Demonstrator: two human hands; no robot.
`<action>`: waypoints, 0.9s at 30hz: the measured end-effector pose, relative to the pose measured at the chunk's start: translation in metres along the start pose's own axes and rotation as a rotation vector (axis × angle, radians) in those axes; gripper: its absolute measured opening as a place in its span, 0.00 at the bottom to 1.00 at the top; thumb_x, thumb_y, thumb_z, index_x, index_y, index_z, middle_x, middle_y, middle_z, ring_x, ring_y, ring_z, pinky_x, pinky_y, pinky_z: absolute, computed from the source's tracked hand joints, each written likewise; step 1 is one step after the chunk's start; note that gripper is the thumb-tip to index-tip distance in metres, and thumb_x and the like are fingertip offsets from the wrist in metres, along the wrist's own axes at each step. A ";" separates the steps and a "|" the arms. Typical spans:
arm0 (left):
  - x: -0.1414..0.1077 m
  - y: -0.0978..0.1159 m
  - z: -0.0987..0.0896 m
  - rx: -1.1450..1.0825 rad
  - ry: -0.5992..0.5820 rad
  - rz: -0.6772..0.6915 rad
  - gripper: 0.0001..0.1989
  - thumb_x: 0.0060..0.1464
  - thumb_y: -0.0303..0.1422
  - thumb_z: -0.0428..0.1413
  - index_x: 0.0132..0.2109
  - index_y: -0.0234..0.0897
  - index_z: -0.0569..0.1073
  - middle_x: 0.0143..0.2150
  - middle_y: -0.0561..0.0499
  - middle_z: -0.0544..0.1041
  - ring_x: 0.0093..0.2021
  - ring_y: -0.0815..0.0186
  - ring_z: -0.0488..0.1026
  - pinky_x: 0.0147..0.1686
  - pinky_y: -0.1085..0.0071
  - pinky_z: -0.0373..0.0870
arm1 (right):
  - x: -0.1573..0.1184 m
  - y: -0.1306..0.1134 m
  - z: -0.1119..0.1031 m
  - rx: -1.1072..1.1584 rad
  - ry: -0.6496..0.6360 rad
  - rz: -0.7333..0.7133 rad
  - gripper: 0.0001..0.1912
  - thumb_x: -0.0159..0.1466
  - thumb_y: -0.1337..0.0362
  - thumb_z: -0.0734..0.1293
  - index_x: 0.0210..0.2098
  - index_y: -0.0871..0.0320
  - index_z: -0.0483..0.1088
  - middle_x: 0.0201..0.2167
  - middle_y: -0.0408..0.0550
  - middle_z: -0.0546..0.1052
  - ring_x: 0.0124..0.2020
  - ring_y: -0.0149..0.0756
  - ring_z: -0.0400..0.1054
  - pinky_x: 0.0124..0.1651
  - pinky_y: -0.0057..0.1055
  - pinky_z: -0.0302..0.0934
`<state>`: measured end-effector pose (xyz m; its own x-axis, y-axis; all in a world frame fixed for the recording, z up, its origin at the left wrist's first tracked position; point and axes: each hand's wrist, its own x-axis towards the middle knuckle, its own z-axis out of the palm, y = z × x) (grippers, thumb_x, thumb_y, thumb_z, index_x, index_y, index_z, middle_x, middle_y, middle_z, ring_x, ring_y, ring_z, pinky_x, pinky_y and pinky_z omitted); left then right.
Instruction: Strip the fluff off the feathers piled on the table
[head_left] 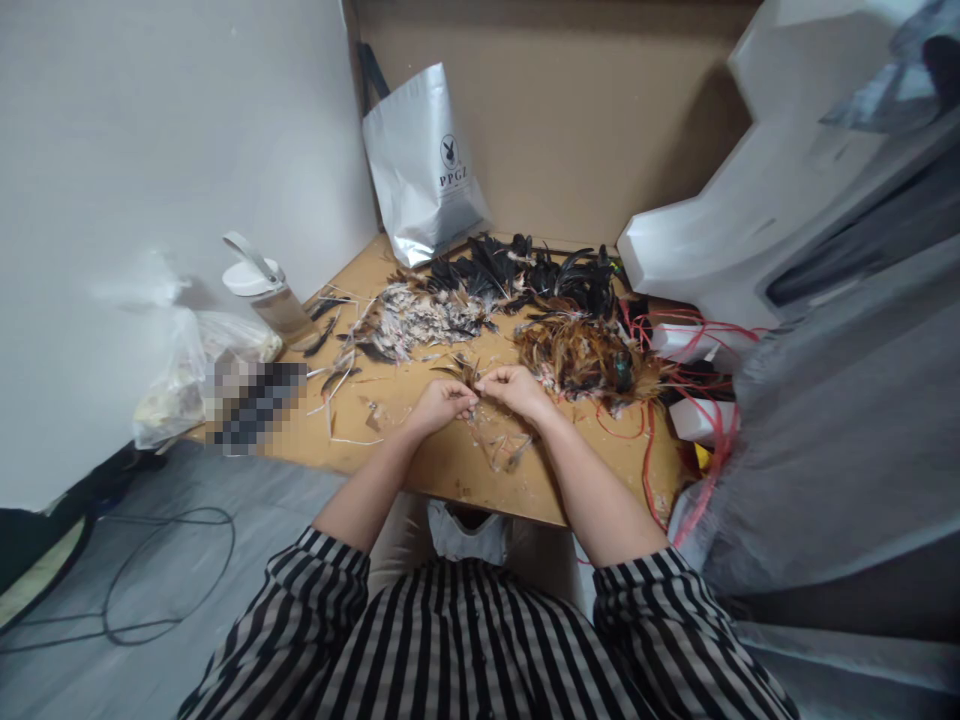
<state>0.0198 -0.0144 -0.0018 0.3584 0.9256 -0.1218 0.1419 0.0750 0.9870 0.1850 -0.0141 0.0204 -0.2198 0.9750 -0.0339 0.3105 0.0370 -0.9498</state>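
Observation:
My left hand (444,403) and my right hand (516,391) meet over the front part of the wooden table (405,470), their fingertips pinched close together. Between them a small bunch of brown feathers (466,371) sticks up; both hands appear closed on it. Just beyond my right hand lies a pile of brown feathers (592,355). Pale, fluffy feathers (424,318) are heaped behind my left hand, and black feathers (555,275) lie along the back. Below my hands, loose feather scraps (510,450) are on the tabletop.
A silver bag (420,170) leans against the back panel. At the left stand a lidded cup (274,300) and a clear plastic bag (202,370). Red strings (649,470) trail over the right side, beside a translucent sheet (847,420). A black cable (169,520) loops on the floor.

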 end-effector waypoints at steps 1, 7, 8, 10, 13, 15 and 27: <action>0.000 0.001 0.000 -0.002 -0.001 0.000 0.12 0.38 0.36 0.60 0.27 0.30 0.72 0.19 0.53 0.71 0.19 0.74 0.66 0.23 0.76 0.63 | -0.002 0.000 -0.005 -0.032 -0.042 0.013 0.15 0.49 0.56 0.66 0.25 0.64 0.72 0.17 0.41 0.68 0.18 0.23 0.54 0.23 0.23 0.49; -0.003 0.006 0.000 0.013 0.001 0.012 0.11 0.39 0.36 0.60 0.27 0.29 0.73 0.19 0.52 0.71 0.19 0.74 0.66 0.22 0.77 0.63 | -0.007 0.002 -0.011 -0.173 -0.200 0.039 0.16 0.46 0.55 0.68 0.26 0.64 0.73 0.19 0.41 0.70 0.20 0.24 0.56 0.24 0.23 0.50; -0.003 0.006 0.000 0.013 -0.003 0.016 0.12 0.39 0.36 0.60 0.27 0.29 0.73 0.20 0.52 0.71 0.19 0.74 0.66 0.22 0.77 0.63 | -0.007 0.002 -0.009 -0.179 -0.193 0.038 0.15 0.47 0.56 0.67 0.25 0.64 0.72 0.18 0.41 0.69 0.19 0.23 0.55 0.24 0.23 0.50; -0.003 0.006 -0.001 0.013 -0.016 0.022 0.12 0.39 0.36 0.60 0.27 0.29 0.73 0.20 0.51 0.72 0.19 0.74 0.66 0.23 0.77 0.63 | -0.007 0.003 -0.007 -0.188 -0.169 0.020 0.14 0.48 0.57 0.65 0.25 0.64 0.72 0.17 0.40 0.68 0.18 0.23 0.54 0.24 0.22 0.49; -0.002 0.005 -0.001 0.014 -0.032 0.024 0.13 0.39 0.37 0.60 0.27 0.29 0.73 0.21 0.51 0.72 0.19 0.74 0.67 0.23 0.76 0.63 | -0.006 0.005 -0.006 -0.189 -0.152 -0.011 0.12 0.49 0.59 0.64 0.25 0.63 0.71 0.16 0.38 0.66 0.18 0.22 0.52 0.23 0.22 0.48; -0.001 0.004 -0.002 0.012 -0.031 0.018 0.13 0.39 0.37 0.60 0.27 0.29 0.73 0.20 0.51 0.72 0.19 0.74 0.66 0.22 0.76 0.63 | -0.005 0.008 -0.008 -0.175 -0.164 -0.028 0.12 0.49 0.59 0.64 0.26 0.63 0.71 0.16 0.38 0.66 0.18 0.22 0.52 0.24 0.22 0.48; 0.004 0.004 -0.003 -0.045 0.007 -0.042 0.11 0.36 0.35 0.61 0.26 0.30 0.73 0.19 0.51 0.72 0.18 0.74 0.66 0.21 0.77 0.63 | -0.006 0.008 -0.014 -0.184 -0.220 0.034 0.19 0.48 0.51 0.66 0.26 0.63 0.71 0.17 0.39 0.66 0.18 0.23 0.52 0.22 0.22 0.46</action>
<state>0.0191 -0.0090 0.0017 0.3466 0.9238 -0.1628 0.1149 0.1304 0.9848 0.2015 -0.0164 0.0171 -0.3952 0.9062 -0.1504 0.4794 0.0638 -0.8753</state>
